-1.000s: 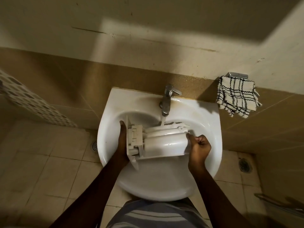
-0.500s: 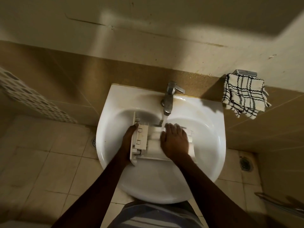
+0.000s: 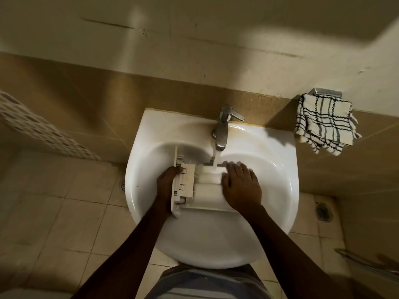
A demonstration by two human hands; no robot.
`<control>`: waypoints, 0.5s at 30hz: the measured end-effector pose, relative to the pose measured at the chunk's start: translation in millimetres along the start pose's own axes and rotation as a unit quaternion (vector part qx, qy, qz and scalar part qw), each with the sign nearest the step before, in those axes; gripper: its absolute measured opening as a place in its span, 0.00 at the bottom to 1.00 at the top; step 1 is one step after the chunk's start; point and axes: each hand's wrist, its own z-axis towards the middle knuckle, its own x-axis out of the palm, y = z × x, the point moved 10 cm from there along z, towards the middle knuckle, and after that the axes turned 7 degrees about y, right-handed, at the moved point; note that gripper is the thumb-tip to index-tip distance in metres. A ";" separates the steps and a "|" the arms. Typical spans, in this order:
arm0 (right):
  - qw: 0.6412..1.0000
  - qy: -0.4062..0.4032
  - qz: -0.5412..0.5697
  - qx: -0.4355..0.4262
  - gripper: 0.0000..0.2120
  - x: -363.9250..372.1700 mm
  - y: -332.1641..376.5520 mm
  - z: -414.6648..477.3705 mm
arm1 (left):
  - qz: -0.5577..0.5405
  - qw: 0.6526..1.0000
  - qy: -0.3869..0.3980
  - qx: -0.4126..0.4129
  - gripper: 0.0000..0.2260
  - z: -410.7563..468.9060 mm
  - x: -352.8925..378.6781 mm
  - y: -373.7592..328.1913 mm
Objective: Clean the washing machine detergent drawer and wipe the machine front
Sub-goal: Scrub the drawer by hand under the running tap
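Observation:
The white plastic detergent drawer [image 3: 200, 186] lies on its side inside the white sink [image 3: 278, 180], under the running tap [image 3: 222, 128]. A thin stream of water falls onto its upper edge. My left hand [image 3: 167, 182] grips the drawer's left end, at the front panel. My right hand [image 3: 240, 185] lies flat on the drawer's right half, fingers spread and pointing toward the tap, covering that end.
A black-and-white checked cloth [image 3: 325, 123] hangs from a metal holder on the wall right of the sink. Beige tiled floor surrounds the sink, with a round drain [image 3: 322, 211] at right and another [image 3: 123, 185] at left. A patterned cloth [image 3: 43, 130] is at far left.
My right hand left the drawer's right end, where it was gripping, and came flat onto the drawer's top. It then slid rightward along the surface. The left hand keeps its hold.

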 end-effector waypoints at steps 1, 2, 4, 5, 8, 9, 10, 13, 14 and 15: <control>1.000 0.010 0.010 0.013 0.21 1.4 6.0 11.6 | 0.005 1.000 -0.001 0.003 0.20 -1.9 1.6 -2.7; 0.999 0.042 0.026 0.017 0.19 5.9 19.7 21.7 | 0.008 1.000 -0.004 0.007 0.16 -1.5 0.7 -2.9; 0.992 0.107 0.049 -0.032 0.15 21.6 58.8 31.9 | 0.017 1.000 -0.010 0.017 0.09 -1.9 0.2 -5.7; 0.988 0.121 0.068 -0.065 0.14 24.1 76.7 31.9 | 0.022 0.999 -0.017 0.021 0.10 -2.6 -0.8 -7.1; 0.981 0.135 0.089 -0.111 0.14 22.2 85.0 29.4 | 0.017 0.999 -0.029 0.030 0.21 -0.3 -6.1 -6.7; 0.983 0.125 0.074 -0.114 0.15 17.6 75.3 29.0 | 0.015 0.999 -0.031 0.032 0.22 0.5 -7.7 -6.6; 0.986 0.112 0.055 -0.109 0.18 12.9 61.3 29.1 | 0.014 0.999 -0.031 0.036 0.23 0.8 -8.8 -6.5; 0.995 0.079 0.047 -0.025 0.22 2.7 -4.0 35.2 | 0.017 0.998 -0.029 0.046 0.19 -1.4 -8.0 -7.4; 0.995 0.084 0.043 0.015 0.19 2.8 -20.9 36.0 | 0.019 0.998 -0.027 0.052 0.14 -3.2 -6.3 -9.6; 0.994 0.091 0.034 0.047 0.17 3.8 -29.7 37.4 | 0.024 0.998 -0.028 0.052 0.09 -5.4 -3.8 -11.3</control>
